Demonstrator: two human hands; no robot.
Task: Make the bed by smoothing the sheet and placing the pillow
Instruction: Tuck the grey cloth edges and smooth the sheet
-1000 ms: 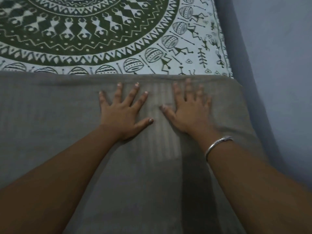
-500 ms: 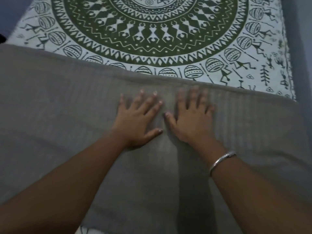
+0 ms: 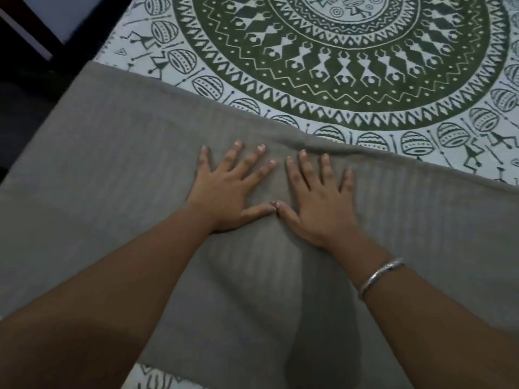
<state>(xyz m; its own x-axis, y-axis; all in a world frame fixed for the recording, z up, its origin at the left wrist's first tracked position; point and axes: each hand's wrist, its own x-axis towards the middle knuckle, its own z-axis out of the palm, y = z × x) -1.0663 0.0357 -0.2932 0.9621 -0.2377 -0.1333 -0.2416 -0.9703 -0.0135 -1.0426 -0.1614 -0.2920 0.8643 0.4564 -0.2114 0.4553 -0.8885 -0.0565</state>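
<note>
**On the bed, middle of the grey sheet: smoothing pass**

Both hands lie flat, palms down, on the grey sheet (image 3: 112, 178). The sheet covers the near part of the bed, and its far edge runs slantwise across the patterned cover (image 3: 365, 66).

- Left hand (image 3: 230, 192): fingers straight and spread, gripping nothing.
- Right hand (image 3: 320, 203): the same, fingers a little closer together, bangle (image 3: 382, 276) on the wrist.
- The thumb tips touch.
- A small ridge (image 3: 317, 144) sits in the cloth at the far edge, just beyond the right fingertips.
- No pillow in view.

Judgement: the step in hand is smoothing, and the pillow is not yet placed. To do it well, work with flat palms and light, even pressure. Sweep outward from the centre, left hand leftward and right hand rightward, so the ridge runs off the edge instead of bunching. Take care not to drag the far edge further askew.
</note>
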